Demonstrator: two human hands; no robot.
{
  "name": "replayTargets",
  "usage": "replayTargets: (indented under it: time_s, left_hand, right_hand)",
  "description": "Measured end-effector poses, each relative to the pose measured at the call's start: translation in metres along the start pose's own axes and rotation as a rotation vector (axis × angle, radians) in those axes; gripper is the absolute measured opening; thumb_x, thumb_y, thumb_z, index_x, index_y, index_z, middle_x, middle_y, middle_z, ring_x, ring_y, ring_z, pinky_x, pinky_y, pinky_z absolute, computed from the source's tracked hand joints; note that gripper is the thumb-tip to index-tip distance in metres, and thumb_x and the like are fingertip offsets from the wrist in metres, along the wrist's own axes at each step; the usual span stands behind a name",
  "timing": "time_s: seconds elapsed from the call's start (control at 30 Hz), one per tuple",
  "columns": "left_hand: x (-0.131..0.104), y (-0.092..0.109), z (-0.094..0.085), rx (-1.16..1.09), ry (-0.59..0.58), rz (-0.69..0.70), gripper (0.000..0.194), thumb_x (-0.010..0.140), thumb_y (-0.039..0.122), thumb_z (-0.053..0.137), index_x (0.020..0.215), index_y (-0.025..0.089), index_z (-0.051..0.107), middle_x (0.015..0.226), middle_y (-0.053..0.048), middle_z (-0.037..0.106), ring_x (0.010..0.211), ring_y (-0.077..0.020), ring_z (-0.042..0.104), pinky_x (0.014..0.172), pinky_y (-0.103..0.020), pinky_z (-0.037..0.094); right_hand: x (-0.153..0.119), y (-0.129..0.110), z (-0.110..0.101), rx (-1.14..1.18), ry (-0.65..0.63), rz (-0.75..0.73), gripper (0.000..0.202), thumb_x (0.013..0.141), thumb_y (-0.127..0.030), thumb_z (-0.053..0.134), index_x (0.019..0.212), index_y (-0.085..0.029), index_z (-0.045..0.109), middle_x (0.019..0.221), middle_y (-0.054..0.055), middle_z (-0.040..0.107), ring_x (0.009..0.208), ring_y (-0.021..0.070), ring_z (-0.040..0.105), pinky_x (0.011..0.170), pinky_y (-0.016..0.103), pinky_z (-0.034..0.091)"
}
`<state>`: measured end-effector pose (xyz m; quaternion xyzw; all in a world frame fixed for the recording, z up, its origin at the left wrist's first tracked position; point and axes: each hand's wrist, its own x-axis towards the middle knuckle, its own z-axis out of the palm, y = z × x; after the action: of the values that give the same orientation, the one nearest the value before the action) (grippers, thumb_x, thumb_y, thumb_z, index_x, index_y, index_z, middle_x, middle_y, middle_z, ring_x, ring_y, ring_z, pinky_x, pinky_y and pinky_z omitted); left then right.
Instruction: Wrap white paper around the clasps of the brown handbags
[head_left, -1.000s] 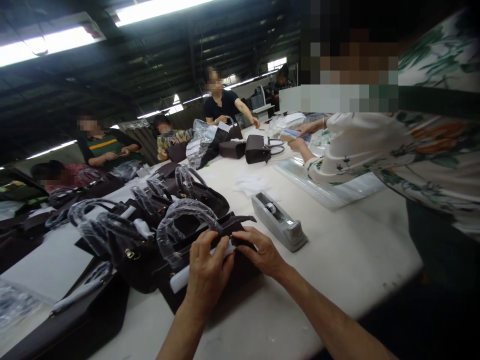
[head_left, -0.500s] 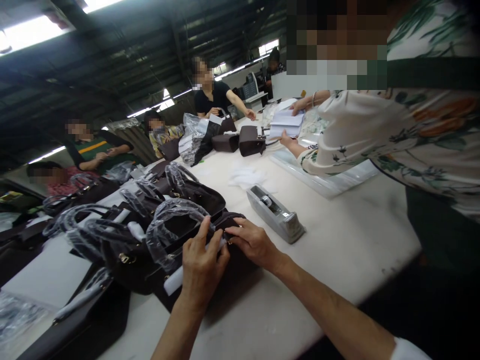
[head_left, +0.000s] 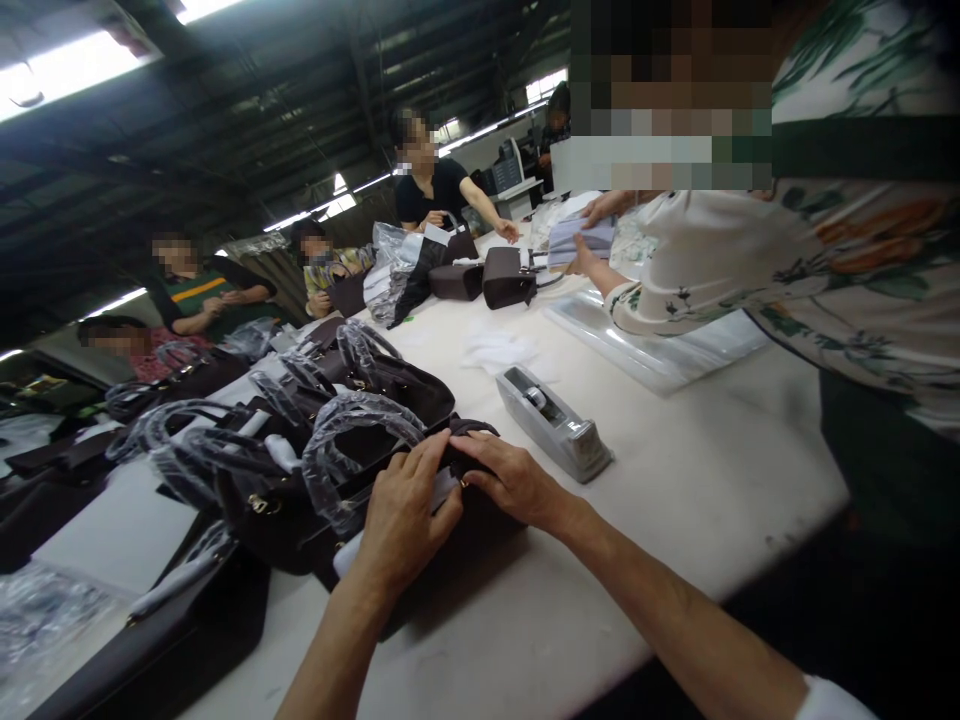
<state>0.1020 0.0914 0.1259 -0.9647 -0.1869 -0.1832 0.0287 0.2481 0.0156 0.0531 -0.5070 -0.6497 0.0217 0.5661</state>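
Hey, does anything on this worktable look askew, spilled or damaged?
Nothing plainly spilled or damaged shows. Only the thin white sheets beyond the grey plastic-looking tape dispenser seem untidy, spread unevenly across the pale tabletop.

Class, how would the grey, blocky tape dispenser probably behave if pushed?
The grey, blocky tape dispenser looks rigid, so it should hold its shape. Long and low on the white tabletop, it would probably slide, not tip.
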Motion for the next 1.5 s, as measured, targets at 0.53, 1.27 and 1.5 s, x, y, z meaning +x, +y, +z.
replayTargets:
  time_s: [0.53,1.27,1.5]
  left_hand:
    - [0.003,0.005,0.003,-0.107,0.091,0.084,0.049,0.073,0.011,0.048,0.12,0.018,0.041,0.108,-0.009,0.055,0.098,-0.021,0.053,0.087,-0.038,0.046]
    - [0.01,0.01,-0.005,-0.127,-0.033,-0.014,0.045,0.07,0.011,0.048,0.114,0.02,0.045,0.101,-0.005,0.055,0.093,-0.0189,0.054,0.083,-0.033,0.045]
    - [0.007,0.012,-0.001,-0.101,-0.035,-0.037,0.042,0.074,0.011,0.044,0.114,0.022,0.046,0.101,-0.003,0.053,0.092,-0.0172,0.052,0.083,-0.031,0.044]
  right_hand:
    - [-0.011,-0.012,0.021,-0.096,0.252,0.062,0.033,0.088,-0.021,0.04,0.12,-0.02,0.044,0.112,0.01,0.054,0.109,0.0191,0.048,0.094,0.036,0.043]
    - [-0.009,-0.021,0.029,-0.09,0.323,0.127,0.042,0.086,-0.014,0.04,0.127,-0.02,0.034,0.115,0.009,0.053,0.108,0.0187,0.049,0.093,0.034,0.044]
    - [-0.011,-0.018,0.034,-0.115,0.33,0.089,0.051,0.086,-0.014,0.04,0.134,-0.019,0.023,0.111,0.011,0.053,0.103,0.0202,0.051,0.086,0.035,0.048]
